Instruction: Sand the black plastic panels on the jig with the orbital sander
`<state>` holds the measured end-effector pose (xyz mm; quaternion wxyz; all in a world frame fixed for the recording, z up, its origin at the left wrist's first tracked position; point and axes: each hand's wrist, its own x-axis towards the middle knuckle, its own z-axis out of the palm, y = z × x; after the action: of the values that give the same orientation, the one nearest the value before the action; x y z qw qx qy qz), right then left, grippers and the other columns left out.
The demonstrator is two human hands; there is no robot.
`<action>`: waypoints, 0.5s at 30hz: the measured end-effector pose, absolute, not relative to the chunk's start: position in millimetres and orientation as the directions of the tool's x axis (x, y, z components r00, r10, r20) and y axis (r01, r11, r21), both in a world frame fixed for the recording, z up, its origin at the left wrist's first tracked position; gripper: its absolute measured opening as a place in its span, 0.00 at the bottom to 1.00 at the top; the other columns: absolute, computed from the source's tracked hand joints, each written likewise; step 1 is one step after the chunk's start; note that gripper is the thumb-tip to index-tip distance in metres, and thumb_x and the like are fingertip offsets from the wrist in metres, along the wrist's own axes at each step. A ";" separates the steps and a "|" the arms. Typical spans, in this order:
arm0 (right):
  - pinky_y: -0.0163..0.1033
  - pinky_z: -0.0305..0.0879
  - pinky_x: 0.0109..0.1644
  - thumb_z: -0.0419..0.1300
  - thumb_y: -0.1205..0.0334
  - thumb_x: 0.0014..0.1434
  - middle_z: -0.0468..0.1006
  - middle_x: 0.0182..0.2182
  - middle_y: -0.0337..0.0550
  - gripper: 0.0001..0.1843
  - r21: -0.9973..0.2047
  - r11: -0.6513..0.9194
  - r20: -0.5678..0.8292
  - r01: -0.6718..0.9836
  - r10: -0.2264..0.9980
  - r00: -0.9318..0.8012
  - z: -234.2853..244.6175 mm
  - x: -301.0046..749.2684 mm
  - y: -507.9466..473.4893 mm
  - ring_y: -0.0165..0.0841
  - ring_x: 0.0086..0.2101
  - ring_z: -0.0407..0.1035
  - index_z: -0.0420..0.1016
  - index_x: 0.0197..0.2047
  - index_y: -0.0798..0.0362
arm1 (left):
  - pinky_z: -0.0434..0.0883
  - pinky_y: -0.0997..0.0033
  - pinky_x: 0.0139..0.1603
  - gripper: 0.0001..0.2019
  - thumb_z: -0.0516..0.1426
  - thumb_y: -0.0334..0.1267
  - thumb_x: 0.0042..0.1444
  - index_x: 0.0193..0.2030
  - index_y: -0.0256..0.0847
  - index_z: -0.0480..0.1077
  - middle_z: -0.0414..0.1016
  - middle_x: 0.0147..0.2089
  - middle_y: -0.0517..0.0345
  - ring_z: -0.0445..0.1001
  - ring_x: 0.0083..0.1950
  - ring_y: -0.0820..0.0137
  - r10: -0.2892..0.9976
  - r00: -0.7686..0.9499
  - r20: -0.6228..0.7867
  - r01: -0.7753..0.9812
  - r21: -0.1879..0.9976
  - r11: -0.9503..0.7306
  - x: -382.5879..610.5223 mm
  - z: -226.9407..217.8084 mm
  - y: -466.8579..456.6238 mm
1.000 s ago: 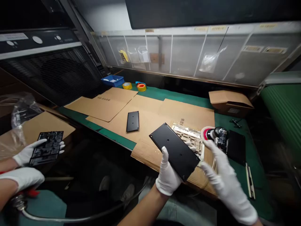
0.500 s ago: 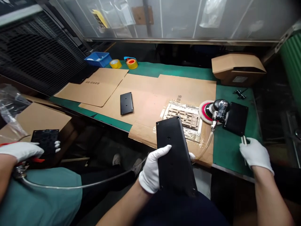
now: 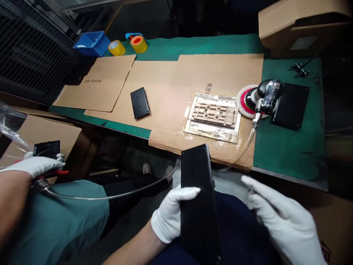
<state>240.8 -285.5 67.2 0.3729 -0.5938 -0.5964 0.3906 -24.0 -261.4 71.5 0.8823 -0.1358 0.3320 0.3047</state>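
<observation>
Below, cardboard sheets [image 3: 220,70] on a green mat [image 3: 289,154], left hand [image 3: 172,217] clamped on a black plate [image 3: 197,173], right hand [image 3: 284,221] with fingers apart

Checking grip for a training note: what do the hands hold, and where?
The left hand holds a black rectangular plate by its long left edge, thumb across the face; the open right hand holds nothing.

The camera sits on my head – it faces forward and down, so my gloved left hand [image 3: 173,217] and gloved right hand [image 3: 284,221] loom close along the bottom of the frame, with the green-matted workbench [image 3: 289,154] farther off across the upper part.
</observation>
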 end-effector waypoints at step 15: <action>0.34 0.64 0.29 0.60 0.70 0.70 0.75 0.26 0.37 0.25 -0.946 0.176 0.102 0.273 0.959 -0.265 78.3 199.3 -301.7 0.28 0.25 0.68 0.75 0.68 0.50 | 0.79 0.71 0.43 0.12 0.68 0.30 0.54 0.46 0.28 0.83 0.86 0.38 0.46 0.85 0.38 0.65 0.427 0.608 -0.669 -0.594 -0.027 0.804 -25.6 83.5 -282.4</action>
<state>199.3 -301.7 78.3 0.3883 -0.4657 -0.6614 0.4415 -25.6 -282.4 83.5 0.8881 -0.1241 0.3366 0.2875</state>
